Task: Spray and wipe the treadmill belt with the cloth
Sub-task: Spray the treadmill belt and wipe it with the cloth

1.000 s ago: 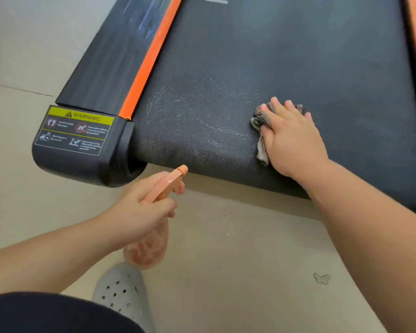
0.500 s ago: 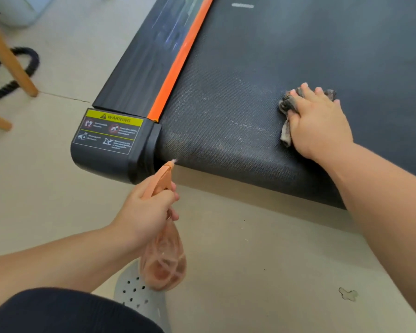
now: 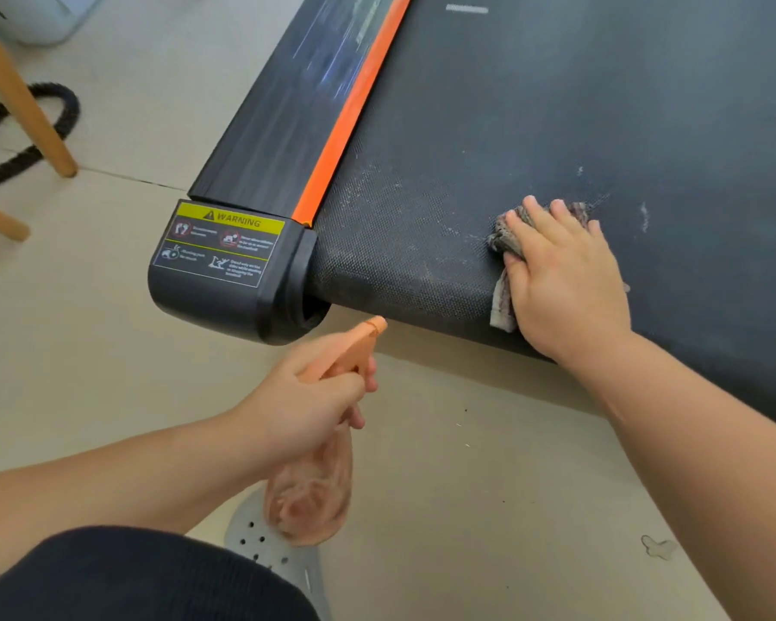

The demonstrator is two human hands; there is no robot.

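Gripping the bottle low, the left hand risked misting floor, not belt, while the right hand pressed the cloth flat

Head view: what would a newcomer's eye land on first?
The orange stripe beside the treadmill belt, ending at a yellow warning label on the corner cap. The right hand pressing a cloth on the belt near its end, and the left hand gripping an orange spray bottle off that end.

Left hand grips the spray bottle; right hand presses flat on the cloth.
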